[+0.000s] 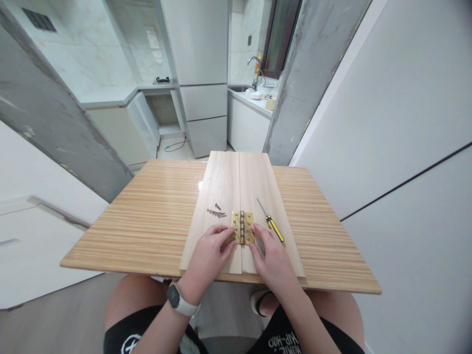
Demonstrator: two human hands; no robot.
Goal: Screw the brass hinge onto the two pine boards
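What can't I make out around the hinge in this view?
Hinge: head view, outer edges partly covered by fingers of the left hand and right hand.
Boards beneath it: head view, surface hidden by the hinge.
Screws: head view, too small and bunched to count surely.
Screwdriver: head view, tip too small to tell its shape.

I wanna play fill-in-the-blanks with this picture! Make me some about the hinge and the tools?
1. The gold-coloured hinge lies across the line between ____ wooden boards.
2. The screws lie on the left board, and the screwdriver lies on the ____ one.
3. The screwdriver's handle is black and ____.
4. The person wears a watch on the ____ wrist.

Missing words: two; right; yellow; left.
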